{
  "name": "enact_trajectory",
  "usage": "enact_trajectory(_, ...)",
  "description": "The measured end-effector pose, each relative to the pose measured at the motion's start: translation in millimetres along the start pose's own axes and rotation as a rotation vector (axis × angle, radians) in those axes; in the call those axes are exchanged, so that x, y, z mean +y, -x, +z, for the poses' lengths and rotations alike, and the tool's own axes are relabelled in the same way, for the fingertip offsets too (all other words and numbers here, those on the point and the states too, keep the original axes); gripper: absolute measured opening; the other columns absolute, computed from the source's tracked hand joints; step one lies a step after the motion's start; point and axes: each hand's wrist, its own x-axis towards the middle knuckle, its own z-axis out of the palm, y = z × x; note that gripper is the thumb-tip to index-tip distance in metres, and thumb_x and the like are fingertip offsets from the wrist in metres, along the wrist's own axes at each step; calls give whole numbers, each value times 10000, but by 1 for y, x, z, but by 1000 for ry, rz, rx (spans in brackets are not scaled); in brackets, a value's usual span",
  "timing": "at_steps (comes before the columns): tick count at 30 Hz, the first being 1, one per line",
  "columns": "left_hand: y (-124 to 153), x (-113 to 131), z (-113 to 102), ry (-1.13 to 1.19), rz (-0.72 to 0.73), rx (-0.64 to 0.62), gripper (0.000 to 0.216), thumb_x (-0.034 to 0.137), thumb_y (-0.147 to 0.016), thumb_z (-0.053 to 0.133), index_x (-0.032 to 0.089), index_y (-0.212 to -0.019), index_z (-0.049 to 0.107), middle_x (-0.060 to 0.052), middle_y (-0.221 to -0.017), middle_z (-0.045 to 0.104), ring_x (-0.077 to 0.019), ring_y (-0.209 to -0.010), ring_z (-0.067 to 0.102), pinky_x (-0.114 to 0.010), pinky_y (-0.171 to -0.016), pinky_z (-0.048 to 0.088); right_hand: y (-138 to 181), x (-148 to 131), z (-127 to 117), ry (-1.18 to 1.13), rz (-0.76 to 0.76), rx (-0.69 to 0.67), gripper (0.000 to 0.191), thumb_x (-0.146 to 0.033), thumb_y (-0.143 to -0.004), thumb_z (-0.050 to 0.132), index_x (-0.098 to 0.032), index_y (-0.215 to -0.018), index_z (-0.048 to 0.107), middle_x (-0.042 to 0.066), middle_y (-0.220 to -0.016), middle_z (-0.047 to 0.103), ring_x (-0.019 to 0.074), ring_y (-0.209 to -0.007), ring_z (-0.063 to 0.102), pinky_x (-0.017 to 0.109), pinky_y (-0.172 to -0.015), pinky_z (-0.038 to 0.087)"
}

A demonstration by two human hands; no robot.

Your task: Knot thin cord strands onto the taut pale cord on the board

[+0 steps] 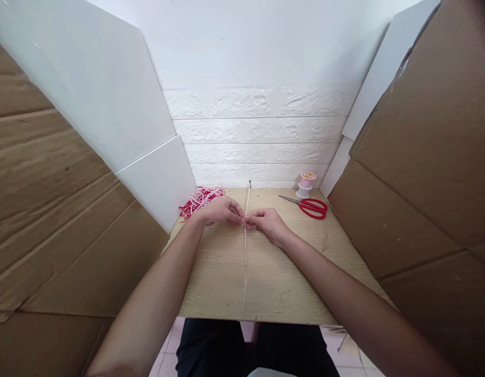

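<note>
A pale cord (245, 267) runs from a small nail (250, 182) at the back of the wooden board down toward its front edge. Between the nail and the hands the cord looks thicker and braided. My left hand (225, 210) pinches the cord from the left, thumb and index finger together. From the right, my right hand (266, 222) pinches at the same spot, its fingertips almost touching those of the left. The exact strands between the fingertips are too small to make out.
Behind my left hand lies a pile of red and white cords (203, 200). Red-handled scissors (311, 206) rest at the back right, beside stacked thread spools (306, 183). Cardboard panels (415, 173) flank the wooden board (289, 293), and a white brick-pattern wall (261, 131) closes the back.
</note>
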Motion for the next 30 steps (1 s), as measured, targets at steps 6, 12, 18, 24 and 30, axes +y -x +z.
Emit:
enact_trajectory(6, 2, -6, -9, -10, -67, -48, 379, 364, -589, 855, 113, -827, 700, -54, -756, 687, -126, -677, 638, -224, -640, 511, -2, -2, -12, 266, -21, -37, 142, -246, -715, 749, -118, -699, 690, 52, -638, 683, 124, -559, 619, 219, -547, 490)
enact_trajectory(12, 2, -9, -13, -131, -139, -39, 389, 393, -598, 832, 124, -839, 690, -48, -727, 672, -109, -612, 601, -185, -511, 418, -1, -10, -24, 628, -81, -71, 172, -275, -788, 669, -147, -675, 647, 2, -521, 604, 102, -450, 533, 209, -463, 366)
enact_trajectory(18, 4, -8, -16, -199, -146, -1, 354, 377, -589, 819, 125, -806, 699, -41, -745, 676, -68, -537, 498, -189, -478, 353, 4, -19, -25, 960, -249, 8, 103, -212, -763, 638, -145, -705, 689, 9, -646, 658, 106, -576, 540, 217, -547, 342)
enact_trajectory(24, 6, -4, -16, -328, -81, -1, 415, 410, -637, 800, 157, -952, 706, -20, -781, 659, -95, -614, 542, -189, -523, 365, 4, -17, -24, 1026, -305, -13, 113, -189, -766, 607, -151, -741, 711, 20, -705, 686, 117, -635, 575, 219, -584, 354)
enact_trajectory(30, 0, -2, -3, -462, 71, 17, 349, 452, -753, 691, 171, -952, 745, -23, -840, 680, -114, -715, 569, -188, -601, 381, 5, -18, -23, 1030, -321, -6, 108, -179, -766, 603, -151, -732, 702, 24, -712, 695, 122, -642, 583, 221, -589, 357)
